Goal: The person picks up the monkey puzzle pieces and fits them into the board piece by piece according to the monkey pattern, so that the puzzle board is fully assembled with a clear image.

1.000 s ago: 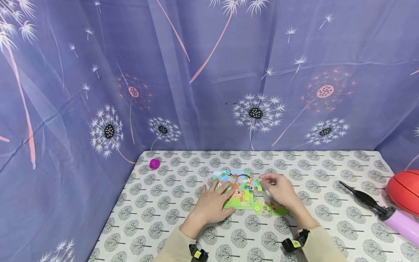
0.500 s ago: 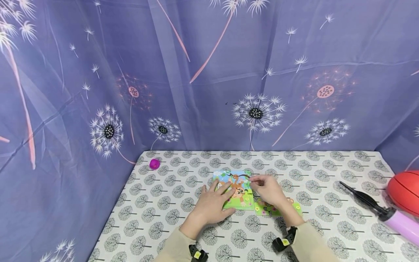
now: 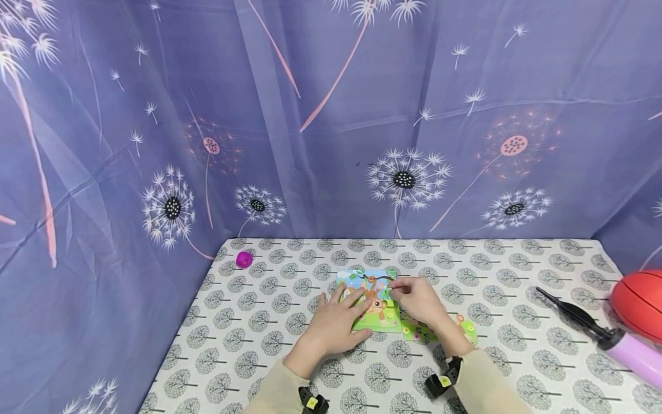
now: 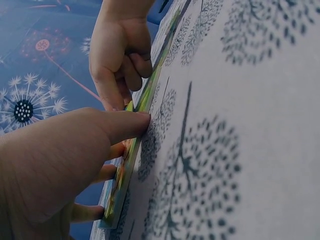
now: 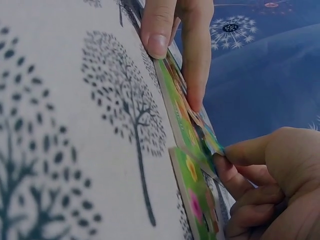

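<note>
A jigsaw puzzle (image 3: 380, 278) with a monkey picture on blue and green lies flat on the table. My left hand (image 3: 333, 325) rests on its left part, fingers spread and straight, the thumb at the near edge. At the puzzle's right side, my right hand (image 3: 421, 300) pinches a small puzzle piece (image 5: 214, 142) between thumb and forefinger. That piece sits tilted at the edge in the right wrist view; whether it is fitted in, I cannot tell. A second green puzzle part (image 3: 468, 329) with flowers lies to the right, partly hidden under my right hand and wrist.
A purple round object (image 3: 244, 259) is at the table's far left. On the right lie a hand pump (image 3: 584, 316) with a black nozzle and lilac body, and a red ball (image 3: 641, 303). A blue dandelion-print curtain (image 3: 331, 144) hangs behind the tree-print tablecloth (image 3: 289, 302).
My right hand has moved left with the piece, from above the second part to the monkey puzzle's right side. More of the second part now shows. The left hand stays put.
</note>
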Demonstrator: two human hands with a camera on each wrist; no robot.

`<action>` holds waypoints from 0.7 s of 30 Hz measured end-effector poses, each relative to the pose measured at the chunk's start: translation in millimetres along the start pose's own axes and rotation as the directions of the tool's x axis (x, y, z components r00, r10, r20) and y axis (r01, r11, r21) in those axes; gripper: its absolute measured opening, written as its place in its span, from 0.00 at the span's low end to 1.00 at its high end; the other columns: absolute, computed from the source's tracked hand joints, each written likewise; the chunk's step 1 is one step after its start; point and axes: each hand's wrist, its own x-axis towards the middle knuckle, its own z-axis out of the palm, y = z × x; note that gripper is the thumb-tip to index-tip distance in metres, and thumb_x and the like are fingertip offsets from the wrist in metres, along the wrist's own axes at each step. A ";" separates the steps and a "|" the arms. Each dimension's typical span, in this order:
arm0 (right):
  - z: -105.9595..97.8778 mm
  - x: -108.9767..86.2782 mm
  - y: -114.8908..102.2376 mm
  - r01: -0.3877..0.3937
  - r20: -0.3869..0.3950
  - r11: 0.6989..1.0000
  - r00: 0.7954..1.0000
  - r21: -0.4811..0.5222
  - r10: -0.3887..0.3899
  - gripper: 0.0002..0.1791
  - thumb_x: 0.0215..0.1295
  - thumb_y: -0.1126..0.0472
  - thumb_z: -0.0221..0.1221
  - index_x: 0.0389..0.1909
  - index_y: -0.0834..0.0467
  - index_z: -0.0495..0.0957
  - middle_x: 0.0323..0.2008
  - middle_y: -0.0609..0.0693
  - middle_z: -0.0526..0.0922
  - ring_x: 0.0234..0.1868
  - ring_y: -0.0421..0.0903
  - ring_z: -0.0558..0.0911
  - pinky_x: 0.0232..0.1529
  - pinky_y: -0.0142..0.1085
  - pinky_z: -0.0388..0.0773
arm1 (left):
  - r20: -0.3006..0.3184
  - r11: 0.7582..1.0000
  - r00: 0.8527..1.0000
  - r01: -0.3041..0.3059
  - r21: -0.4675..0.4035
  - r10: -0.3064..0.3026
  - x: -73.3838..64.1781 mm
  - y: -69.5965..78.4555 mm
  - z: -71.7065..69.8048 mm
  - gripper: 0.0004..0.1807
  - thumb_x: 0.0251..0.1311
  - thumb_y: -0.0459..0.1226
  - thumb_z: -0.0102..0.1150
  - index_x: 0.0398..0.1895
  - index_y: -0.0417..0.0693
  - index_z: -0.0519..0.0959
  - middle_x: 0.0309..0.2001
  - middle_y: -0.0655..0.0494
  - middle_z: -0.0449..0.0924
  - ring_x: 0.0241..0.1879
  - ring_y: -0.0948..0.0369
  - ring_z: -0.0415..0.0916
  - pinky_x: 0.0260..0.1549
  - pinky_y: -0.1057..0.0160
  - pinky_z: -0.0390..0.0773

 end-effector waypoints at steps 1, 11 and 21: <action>-0.2 0.2 0.2 -0.001 0.001 1.000 1.000 -0.003 0.001 0.10 0.69 0.60 0.65 0.49 0.56 0.88 0.41 0.48 0.89 0.42 0.47 0.86 0.52 0.54 0.81 | 0.001 1.000 1.000 0.001 0.002 -0.001 0.0 -0.1 -0.1 0.39 0.71 0.67 0.47 0.81 0.66 0.62 0.83 0.62 0.51 0.79 0.40 0.48 0.64 0.23 0.60; -11.7 -3.0 8.4 0.018 0.003 0.999 1.000 -0.029 -0.018 0.13 0.72 0.56 0.64 0.53 0.54 0.87 0.48 0.53 0.88 0.43 0.49 0.85 0.46 0.50 0.82 | 0.008 1.000 1.000 0.011 -0.006 -0.011 0.1 1.5 -0.7 0.39 0.71 0.67 0.48 0.81 0.67 0.62 0.82 0.63 0.51 0.80 0.41 0.47 0.65 0.23 0.59; -32.3 -15.0 18.1 0.066 0.059 0.998 0.996 0.007 -0.066 0.13 0.70 0.58 0.66 0.51 0.59 0.86 0.41 0.49 0.86 0.39 0.44 0.82 0.38 0.40 0.80 | -0.007 1.000 1.000 0.010 0.019 -0.010 2.2 3.7 0.2 0.40 0.69 0.68 0.47 0.81 0.69 0.61 0.82 0.62 0.54 0.78 0.38 0.50 0.64 0.23 0.61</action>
